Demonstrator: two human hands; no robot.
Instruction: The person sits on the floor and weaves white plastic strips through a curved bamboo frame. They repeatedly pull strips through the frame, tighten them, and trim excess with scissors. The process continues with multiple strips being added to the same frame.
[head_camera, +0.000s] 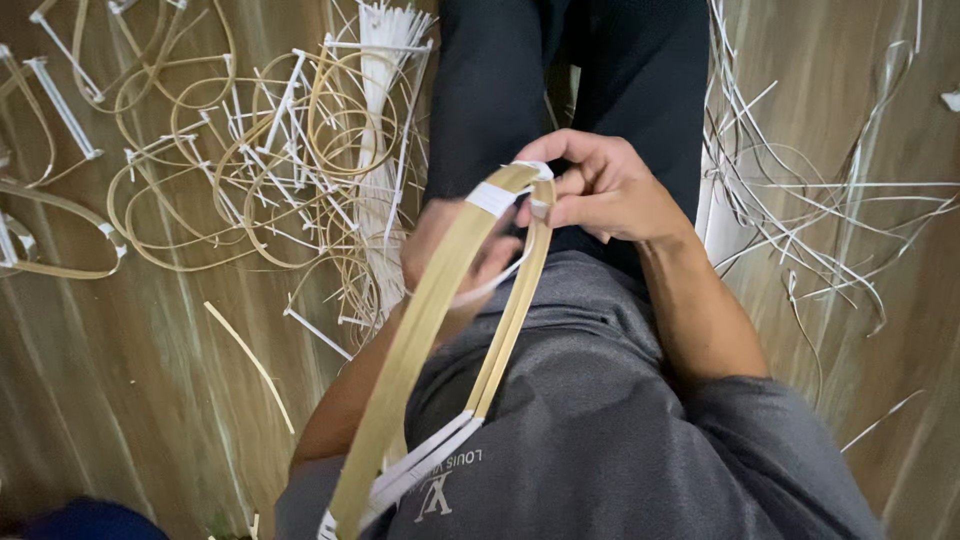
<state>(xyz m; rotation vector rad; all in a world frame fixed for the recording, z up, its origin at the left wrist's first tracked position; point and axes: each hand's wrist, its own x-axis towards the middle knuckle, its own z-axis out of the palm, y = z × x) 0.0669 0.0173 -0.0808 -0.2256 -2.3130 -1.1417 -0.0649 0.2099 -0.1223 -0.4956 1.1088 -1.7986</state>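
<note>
Closest to the lens is the bamboo hoop (440, 330), a long flattened loop of strip that runs up from the person's chest to their hands, probably kept that close so the end being worked sits right under their eyes. Behind it on the floor (150, 400) is a pile of finished hoops (250, 160), looks like they get tossed to the left side. A bundle of white ties (385, 90) lies next to that, within reach. The right hand (600, 190) pinches the hoop's top where a white tie (535, 172) wraps it. The left hand (450, 265) is blurred behind the strip, so can't tell its grip.
</note>
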